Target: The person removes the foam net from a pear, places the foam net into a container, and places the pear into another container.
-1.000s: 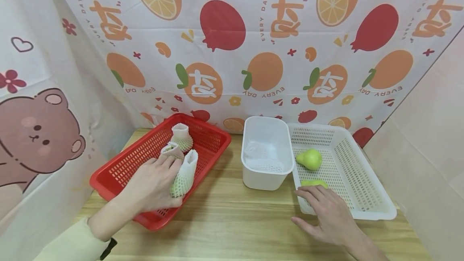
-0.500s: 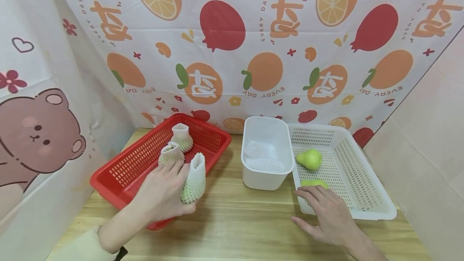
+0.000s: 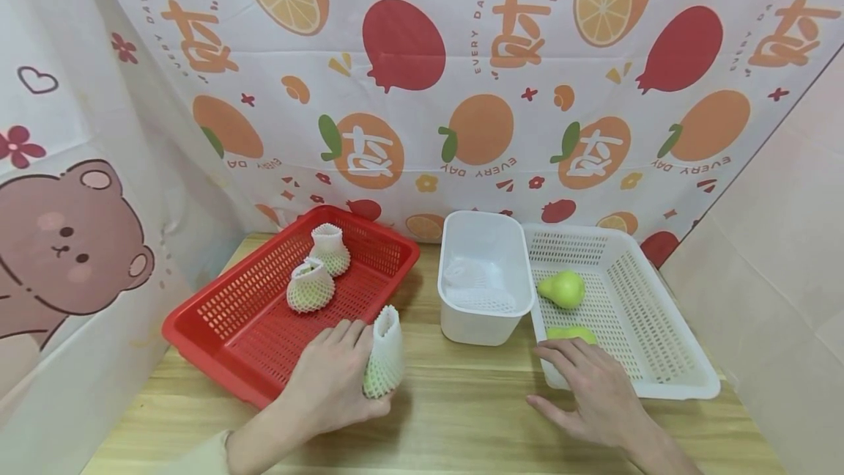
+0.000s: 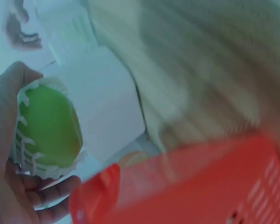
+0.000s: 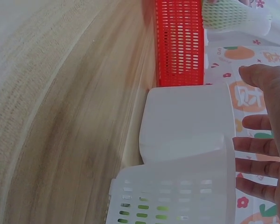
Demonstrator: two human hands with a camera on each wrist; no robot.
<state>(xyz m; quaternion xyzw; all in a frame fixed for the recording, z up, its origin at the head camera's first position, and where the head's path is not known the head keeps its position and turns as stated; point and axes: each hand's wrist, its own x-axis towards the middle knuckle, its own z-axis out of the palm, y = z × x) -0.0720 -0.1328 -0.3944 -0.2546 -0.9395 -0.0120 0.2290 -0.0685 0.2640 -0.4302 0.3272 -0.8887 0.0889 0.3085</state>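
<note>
Three netted fruits were on the left side of the one white bin (image 3: 484,327). One of them, the held fruit (image 3: 385,358), was in the left hand (image 3: 330,380), to the left of the bin and nearer to the person. The thumb and fingers of this hand were curled around it, opened only as wide as the fruit. The other two, a front fruit (image 3: 311,287) and a back fruit (image 3: 331,252), stood in the single red basket (image 3: 273,347), left of the bin.

Two bare pears, a whole-showing pear (image 3: 564,289) and a half-covered pear (image 3: 572,333), lay to the right of the bin, in one white basket (image 3: 679,389). Inside the bin lay white netting (image 3: 484,299), whose pieces I could not count.

The right hand (image 3: 596,394), right of the bin and nearer to the person, covered part of the second pear in the head view; the right wrist view showed its fingers spread, holding nothing. That view also showed the held fruit higher than the red basket's rim. Only the left wrist view showed smooth green skin at the net's open end.
</note>
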